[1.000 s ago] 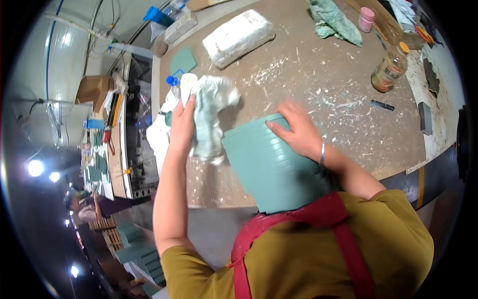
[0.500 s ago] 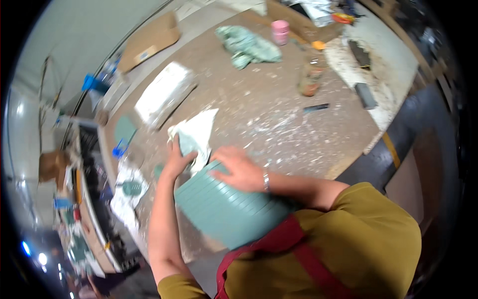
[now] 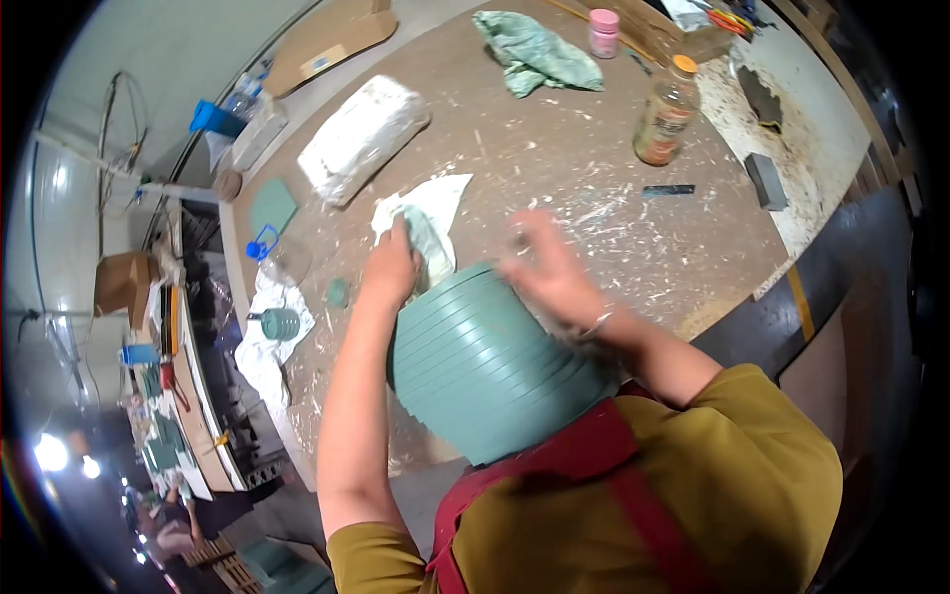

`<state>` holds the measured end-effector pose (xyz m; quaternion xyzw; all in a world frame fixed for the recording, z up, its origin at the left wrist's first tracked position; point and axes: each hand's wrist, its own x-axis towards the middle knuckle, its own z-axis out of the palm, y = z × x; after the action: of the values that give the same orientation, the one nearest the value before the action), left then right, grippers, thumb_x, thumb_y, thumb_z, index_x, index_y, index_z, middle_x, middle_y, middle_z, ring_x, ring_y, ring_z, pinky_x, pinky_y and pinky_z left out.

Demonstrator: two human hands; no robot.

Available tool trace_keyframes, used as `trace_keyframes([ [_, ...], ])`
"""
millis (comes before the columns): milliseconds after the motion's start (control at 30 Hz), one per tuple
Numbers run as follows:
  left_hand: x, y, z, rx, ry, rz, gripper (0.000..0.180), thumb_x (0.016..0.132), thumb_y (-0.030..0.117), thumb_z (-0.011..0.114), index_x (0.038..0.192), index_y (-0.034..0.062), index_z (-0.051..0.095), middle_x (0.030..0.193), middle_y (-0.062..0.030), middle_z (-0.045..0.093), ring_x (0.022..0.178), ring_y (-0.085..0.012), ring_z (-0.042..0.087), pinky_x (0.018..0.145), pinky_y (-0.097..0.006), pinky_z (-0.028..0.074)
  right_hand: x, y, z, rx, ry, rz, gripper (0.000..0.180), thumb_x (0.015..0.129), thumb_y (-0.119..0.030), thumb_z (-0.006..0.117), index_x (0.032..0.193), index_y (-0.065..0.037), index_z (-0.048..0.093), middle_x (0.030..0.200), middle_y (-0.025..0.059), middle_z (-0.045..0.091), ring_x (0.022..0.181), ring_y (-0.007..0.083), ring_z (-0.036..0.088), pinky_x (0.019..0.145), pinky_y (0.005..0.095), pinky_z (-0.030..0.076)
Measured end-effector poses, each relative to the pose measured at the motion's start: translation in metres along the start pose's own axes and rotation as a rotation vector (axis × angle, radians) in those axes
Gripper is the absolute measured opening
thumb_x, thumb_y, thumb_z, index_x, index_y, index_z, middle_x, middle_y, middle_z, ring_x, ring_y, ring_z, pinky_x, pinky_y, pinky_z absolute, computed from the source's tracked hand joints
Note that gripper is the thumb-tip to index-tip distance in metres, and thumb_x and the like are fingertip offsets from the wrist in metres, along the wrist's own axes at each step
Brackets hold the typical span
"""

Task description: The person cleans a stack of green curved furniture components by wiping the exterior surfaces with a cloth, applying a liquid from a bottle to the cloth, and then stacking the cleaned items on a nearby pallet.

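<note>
A large teal-green piece (image 3: 480, 356), curved and scored with parallel grooves, sits at the near table edge against my apron. Just beyond it lies a white cloth (image 3: 450, 203) with a greenish, damp-looking part. My left hand (image 3: 394, 262) is on this cloth, its fingers closed on the fabric beside the far left corner of the grooved piece; the thumb is hidden. Raised over the far right edge of the green piece, my right hand (image 3: 554, 267) is blurred, its fingers apart and holding nothing.
Across the brown table (image 3: 554, 168) are a white wrapped block (image 3: 363, 139), a green-stained rag (image 3: 539, 54), a pink jar (image 3: 604, 35), an orange-capped bottle (image 3: 666, 114) and a dark flat strip (image 3: 669, 190). At left, a small green cylinder (image 3: 280, 324) rests on white cloth near a clear blue-topped bottle (image 3: 282, 259).
My right hand has lifted off the grooved green piece and moved up and right. My left hand has closed in on the white cloth. The whole view has shifted slightly.
</note>
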<state>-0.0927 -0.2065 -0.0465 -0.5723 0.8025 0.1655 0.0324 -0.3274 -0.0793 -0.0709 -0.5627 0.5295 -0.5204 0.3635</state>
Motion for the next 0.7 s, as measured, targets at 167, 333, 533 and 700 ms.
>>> trace_keyframes([
  [167,-0.006,0.0,-0.001,-0.238,0.154,-0.085,0.072,0.079,0.015,0.062,0.142,-0.0009,0.032,0.12,-0.0297,0.057,0.106,-0.0437,0.059,0.092,-0.046,0.047,0.0,0.086,-0.166,-0.046,0.731,0.168,0.072,0.082,-0.018,0.074,0.139,-0.002,0.034,0.132,0.015,0.044,0.121,0.026,0.045,0.103,0.039,0.036],
  [333,-0.001,-0.011,-0.006,-0.359,0.025,-0.18,0.058,0.074,0.016,0.064,0.129,0.0004,0.052,0.119,-0.0248,0.06,0.109,-0.0432,0.057,0.093,-0.045,0.046,0.036,0.114,-0.224,-0.274,0.61,-0.004,0.105,0.077,-0.025,0.082,0.152,-0.004,0.012,0.15,0.0229,0.031,0.14,0.0327,0.031,0.112,0.0436,0.027],
  [533,0.008,-0.031,0.018,-0.375,0.481,-0.091,0.033,0.08,0.02,0.066,0.109,0.0039,0.065,0.091,-0.0141,0.063,0.088,-0.0278,0.062,0.079,-0.037,0.05,0.101,0.123,-0.232,-0.133,0.399,-0.05,0.095,0.075,-0.022,0.083,0.146,-0.001,0.024,0.131,0.0175,0.052,0.117,0.0249,0.054,0.099,0.0351,0.044],
  [700,-0.005,-0.029,0.005,-0.933,0.32,-0.311,0.035,0.087,0.019,0.059,0.116,-0.0001,0.058,0.104,-0.0182,0.065,0.093,-0.0253,0.061,0.082,-0.035,0.048,0.12,0.054,-0.167,-0.171,0.223,-0.072,0.079,0.074,-0.019,0.083,0.136,0.001,0.039,0.117,0.0111,0.061,0.104,0.0173,0.06,0.091,0.0326,0.049],
])
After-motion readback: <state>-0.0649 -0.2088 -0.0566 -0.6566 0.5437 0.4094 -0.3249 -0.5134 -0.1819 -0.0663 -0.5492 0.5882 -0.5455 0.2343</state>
